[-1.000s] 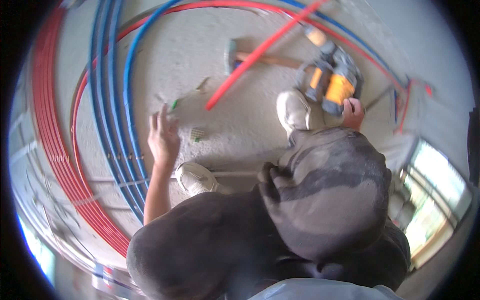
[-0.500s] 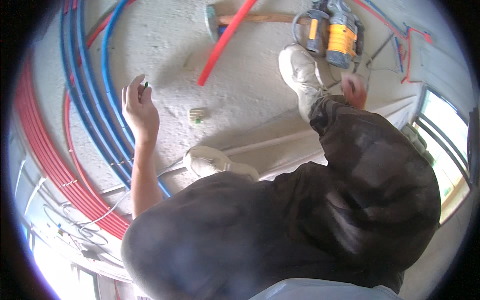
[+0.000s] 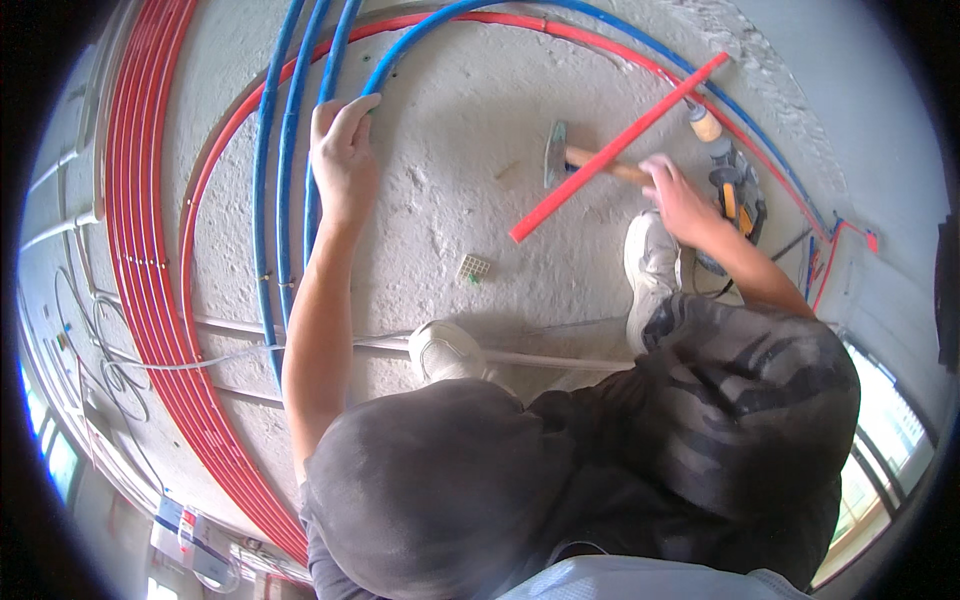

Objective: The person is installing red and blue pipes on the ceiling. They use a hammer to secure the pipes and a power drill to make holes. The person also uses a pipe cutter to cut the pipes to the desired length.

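Note:
My left hand (image 3: 345,160) is at the bend of a blue pipe (image 3: 375,78) on the rough concrete, its fingertips pinched together beside the pipe. A small green piece shows faintly between thumb and fingers; its kind is too small to make out. My right hand (image 3: 682,200) is closed around the end of a hammer's wooden handle (image 3: 625,172). The hammer head (image 3: 556,153) rests on the floor, and a loose red pipe (image 3: 620,148) crosses over the handle. Between my hands lies a small pale gridded block (image 3: 473,266) with a green bit at its edge.
A yellow and black power drill (image 3: 738,205) lies beyond my right shoe (image 3: 655,262). Several blue pipes (image 3: 288,160) and a band of red pipes (image 3: 145,190) run along the left. A grey cable (image 3: 240,360) crosses them. My left shoe (image 3: 445,350) is near the gridded block.
My view has shifted. My left hand has come up against the blue pipe, still pinching the small green piece. My right hand has moved from beside my shoe to grip the hammer handle.

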A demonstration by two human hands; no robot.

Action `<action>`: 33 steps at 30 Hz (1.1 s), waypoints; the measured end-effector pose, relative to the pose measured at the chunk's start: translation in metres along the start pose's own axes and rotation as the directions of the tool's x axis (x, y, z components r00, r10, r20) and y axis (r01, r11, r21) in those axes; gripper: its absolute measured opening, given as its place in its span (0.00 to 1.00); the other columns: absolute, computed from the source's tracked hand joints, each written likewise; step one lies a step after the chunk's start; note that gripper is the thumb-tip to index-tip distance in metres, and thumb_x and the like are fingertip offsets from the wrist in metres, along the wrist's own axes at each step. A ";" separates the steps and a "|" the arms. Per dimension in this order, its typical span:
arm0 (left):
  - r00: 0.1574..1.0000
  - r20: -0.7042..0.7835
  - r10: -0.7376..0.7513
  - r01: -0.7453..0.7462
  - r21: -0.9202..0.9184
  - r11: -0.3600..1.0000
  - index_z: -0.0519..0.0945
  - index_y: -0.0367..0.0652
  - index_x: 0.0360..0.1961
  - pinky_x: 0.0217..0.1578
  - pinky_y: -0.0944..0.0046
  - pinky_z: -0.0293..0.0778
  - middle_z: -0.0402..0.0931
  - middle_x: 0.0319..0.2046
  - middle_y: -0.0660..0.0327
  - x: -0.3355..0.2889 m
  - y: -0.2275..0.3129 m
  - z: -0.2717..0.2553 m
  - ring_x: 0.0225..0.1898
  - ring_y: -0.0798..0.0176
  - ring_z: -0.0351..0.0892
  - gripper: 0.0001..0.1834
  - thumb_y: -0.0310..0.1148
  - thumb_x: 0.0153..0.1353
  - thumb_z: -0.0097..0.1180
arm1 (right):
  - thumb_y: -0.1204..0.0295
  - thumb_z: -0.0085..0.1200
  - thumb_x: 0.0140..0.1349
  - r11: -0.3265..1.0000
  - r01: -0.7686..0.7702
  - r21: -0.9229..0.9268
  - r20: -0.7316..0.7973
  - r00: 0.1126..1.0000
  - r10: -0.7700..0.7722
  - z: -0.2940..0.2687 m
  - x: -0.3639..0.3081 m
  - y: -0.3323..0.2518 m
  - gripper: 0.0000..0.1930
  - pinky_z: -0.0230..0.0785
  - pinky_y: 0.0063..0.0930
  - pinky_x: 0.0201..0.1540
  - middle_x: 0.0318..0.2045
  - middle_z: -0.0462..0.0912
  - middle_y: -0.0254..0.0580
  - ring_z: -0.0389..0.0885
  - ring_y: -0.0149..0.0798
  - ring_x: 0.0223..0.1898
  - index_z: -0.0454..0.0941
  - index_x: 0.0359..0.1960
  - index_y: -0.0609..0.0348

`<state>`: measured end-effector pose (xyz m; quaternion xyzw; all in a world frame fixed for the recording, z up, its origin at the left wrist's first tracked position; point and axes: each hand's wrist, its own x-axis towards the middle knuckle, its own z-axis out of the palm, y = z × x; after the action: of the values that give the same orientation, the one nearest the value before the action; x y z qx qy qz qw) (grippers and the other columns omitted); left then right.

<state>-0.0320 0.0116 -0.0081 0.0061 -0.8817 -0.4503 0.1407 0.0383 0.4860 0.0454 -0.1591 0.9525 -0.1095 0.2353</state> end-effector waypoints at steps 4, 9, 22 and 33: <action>0.998 0.055 -0.027 0.025 0.035 0.999 0.89 0.40 0.50 0.50 0.59 0.78 0.80 0.45 0.53 0.016 -0.006 0.013 0.46 0.53 0.82 0.11 0.22 0.68 0.62 | 0.64 0.59 0.73 0.966 0.016 0.259 0.368 0.923 -0.114 -0.045 -0.045 -0.028 0.22 0.76 0.50 0.54 0.52 0.81 0.60 0.84 0.61 0.50 0.73 0.62 0.63; 0.999 0.042 0.011 -0.016 0.116 0.993 0.86 0.37 0.45 0.48 0.55 0.79 0.82 0.41 0.50 0.033 -0.011 0.028 0.43 0.47 0.84 0.08 0.22 0.65 0.64 | 0.60 0.75 0.59 0.800 0.052 0.598 0.587 0.652 -0.481 -0.059 -0.024 -0.045 0.22 0.74 0.37 0.36 0.32 0.85 0.47 0.86 0.46 0.33 0.82 0.48 0.60; 0.987 0.068 0.143 -0.157 0.279 0.947 0.87 0.38 0.37 0.43 0.49 0.79 0.79 0.36 0.52 0.043 -0.012 0.044 0.40 0.43 0.82 0.06 0.21 0.58 0.63 | 0.65 0.60 0.76 0.557 -0.298 0.775 0.321 0.945 0.059 -0.064 0.115 -0.126 0.26 0.67 0.29 0.26 0.22 0.74 0.37 0.72 0.26 0.23 0.69 0.67 0.70; 0.995 -0.015 -0.103 0.103 -0.020 0.994 0.86 0.34 0.41 0.40 0.65 0.75 0.80 0.36 0.59 0.047 0.003 0.044 0.36 0.63 0.79 0.09 0.19 0.58 0.67 | 0.65 0.62 0.75 0.519 -0.148 0.842 0.182 0.983 -0.015 -0.028 0.114 -0.102 0.31 0.70 0.30 0.28 0.25 0.75 0.35 0.73 0.27 0.25 0.67 0.70 0.75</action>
<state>-0.0882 0.0415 -0.0189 0.0538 -0.8746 -0.4655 0.1243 -0.0453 0.3545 0.0517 0.0044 0.7594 -0.5382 0.3655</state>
